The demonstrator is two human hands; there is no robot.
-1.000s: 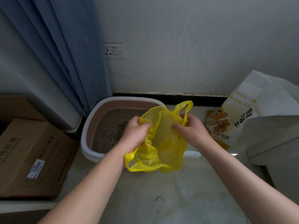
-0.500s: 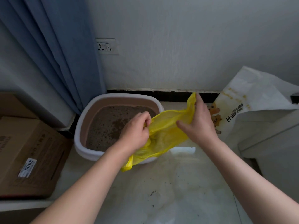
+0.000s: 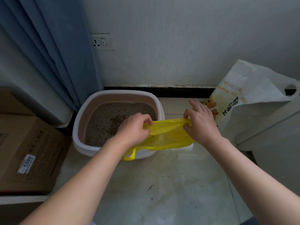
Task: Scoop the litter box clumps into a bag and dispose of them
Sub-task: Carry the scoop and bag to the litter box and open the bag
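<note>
Yellow bag (image 3: pixel 168 136), pinched at its rim by my left hand (image 3: pixel 133 129) and right hand (image 3: pixel 202 125), opens best if I spread both grips apart gently, mouth taut between them.

Blue curtain (image 3: pixel 56 62) at floor's far-left corner; cardboard box (image 3: pixel 29 151) along left edge; socket (image 3: pixel 101 41) on wall; white printed sack (image 3: pixel 246 98) far right.

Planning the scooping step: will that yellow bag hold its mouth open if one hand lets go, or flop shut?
Probably flops shut: the yellow bag is thin film, sagging in creases between the left hand and right hand pinching its top edge. Likely very light: its loose handle loop dangles limp in front of the litter box.
</note>
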